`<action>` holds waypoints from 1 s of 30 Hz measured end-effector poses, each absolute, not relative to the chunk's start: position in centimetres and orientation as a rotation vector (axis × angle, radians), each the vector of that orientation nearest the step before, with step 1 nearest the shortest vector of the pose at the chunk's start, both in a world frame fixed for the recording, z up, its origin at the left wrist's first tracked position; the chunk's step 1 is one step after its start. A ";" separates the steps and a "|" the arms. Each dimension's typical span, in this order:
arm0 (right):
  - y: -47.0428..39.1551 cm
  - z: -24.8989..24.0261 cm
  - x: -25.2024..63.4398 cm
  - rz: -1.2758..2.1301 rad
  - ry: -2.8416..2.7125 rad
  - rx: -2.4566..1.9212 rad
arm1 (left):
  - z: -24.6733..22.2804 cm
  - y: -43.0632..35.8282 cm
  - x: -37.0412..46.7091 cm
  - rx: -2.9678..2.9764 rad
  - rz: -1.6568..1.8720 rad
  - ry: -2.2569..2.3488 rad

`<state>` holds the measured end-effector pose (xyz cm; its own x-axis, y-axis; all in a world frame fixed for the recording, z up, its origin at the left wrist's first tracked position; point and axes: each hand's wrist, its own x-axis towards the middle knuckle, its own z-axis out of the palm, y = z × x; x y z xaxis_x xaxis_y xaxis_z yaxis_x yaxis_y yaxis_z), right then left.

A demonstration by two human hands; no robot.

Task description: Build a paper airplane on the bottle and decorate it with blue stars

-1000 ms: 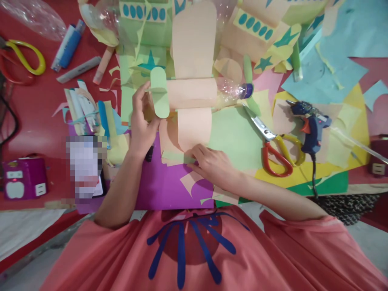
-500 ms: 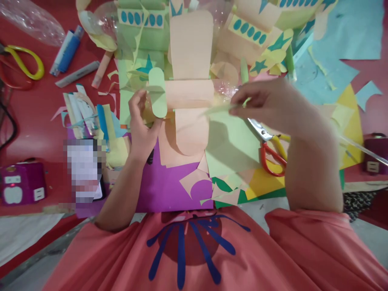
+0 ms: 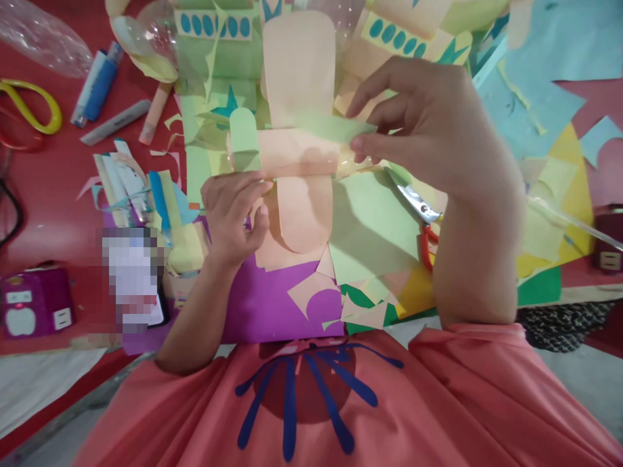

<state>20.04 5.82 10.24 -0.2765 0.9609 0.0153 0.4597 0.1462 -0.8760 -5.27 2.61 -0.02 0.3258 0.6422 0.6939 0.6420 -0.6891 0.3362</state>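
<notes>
My right hand (image 3: 413, 123) pinches a pale green paper strip (image 3: 328, 128), blurred by motion, above a peach paper-wrapped tube (image 3: 296, 152). Two rounded peach flaps stick out from the tube, the upper flap (image 3: 299, 68) and the lower flap (image 3: 305, 214). Across the tube's left end lies a green round-ended piece (image 3: 244, 139). Just below that end, my left hand (image 3: 231, 217) has its fingers loosely spread, fingertips at the tube's lower edge; whether they touch it I cannot tell. Scissors (image 3: 418, 204) with a red handle lie under my right wrist.
Pens and markers (image 3: 104, 84), a second pair of scissors (image 3: 39, 107) and a phone (image 3: 156, 311) lie on the left. Paper scraps (image 3: 363, 311) cover the front. Decorated paper models (image 3: 214, 39) stand at the back, light blue sheets (image 3: 549, 78) on the right.
My right hand has moved up and slightly left, carrying the green strip over the tube. My left hand has left the green round-ended piece and dropped slightly lower.
</notes>
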 end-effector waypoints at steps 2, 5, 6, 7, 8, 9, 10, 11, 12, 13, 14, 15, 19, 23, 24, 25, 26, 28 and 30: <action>5.7 9.9 19.9 1.051 -1.801 -1.343 | -0.1 2.6 -5.3 2.540 1.303 1.275; 5.6 9.6 19.4 1.044 -1.732 -1.338 | -0.1 2.5 -5.4 2.524 1.247 1.340; 5.5 9.5 19.2 1.044 -1.722 -1.341 | -0.1 2.5 -5.4 2.528 1.221 1.359; 5.4 9.4 19.0 1.040 -1.724 -1.347 | -0.1 2.4 -5.4 2.533 1.198 1.371; 5.3 9.3 18.8 1.035 -1.735 -1.348 | -0.1 2.4 -5.4 2.532 1.177 1.380; 5.2 9.2 18.6 1.034 -1.751 -1.343 | -0.1 2.4 -5.5 2.526 1.160 1.389; 5.1 9.1 18.4 1.039 -1.765 -1.340 | -0.1 2.4 -5.5 2.516 1.142 1.393; 5.1 9.0 18.2 1.049 -1.774 -1.340 | -0.2 2.4 -5.5 2.501 1.124 1.395; 5.0 8.9 18.1 1.064 -1.783 -1.343 | -0.2 2.4 -5.6 2.489 1.106 1.387; 4.9 8.8 18.0 1.078 -1.789 -1.351 | -0.2 2.5 -5.6 2.476 1.098 1.378; 4.9 8.7 18.0 1.088 -1.796 -1.362 | -0.2 2.5 -5.6 2.464 1.100 1.368; 4.9 8.6 18.0 1.092 -1.805 -1.369 | -0.2 2.5 -5.6 2.455 1.105 1.360; 5.1 8.4 17.9 1.061 -1.830 -1.398 | -0.3 2.6 -5.5 2.520 1.095 1.363; 5.2 8.3 17.7 1.045 -1.844 -1.485 | -0.6 2.7 -5.7 2.511 0.996 1.368; 5.2 8.3 17.7 1.044 -1.847 -1.494 | -0.7 2.7 -5.8 2.495 0.989 1.364; 5.2 8.3 17.7 1.042 -1.850 -1.498 | -0.8 2.8 -5.8 2.490 0.990 1.360; 5.2 8.3 17.7 1.039 -1.855 -1.500 | -0.8 2.8 -5.8 2.499 0.995 1.357; 5.2 8.1 17.7 1.028 -1.864 -1.498 | -0.8 2.8 -5.9 2.548 1.001 1.349; 5.2 7.9 17.7 1.024 -1.874 -1.502 | -0.9 2.9 -5.9 2.580 0.993 1.348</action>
<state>17.72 5.23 7.94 -0.2460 0.9676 -0.0568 0.5702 0.0971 -0.8157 -5.87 2.91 -0.92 0.4077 0.7560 0.5122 0.7134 -0.6138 0.3381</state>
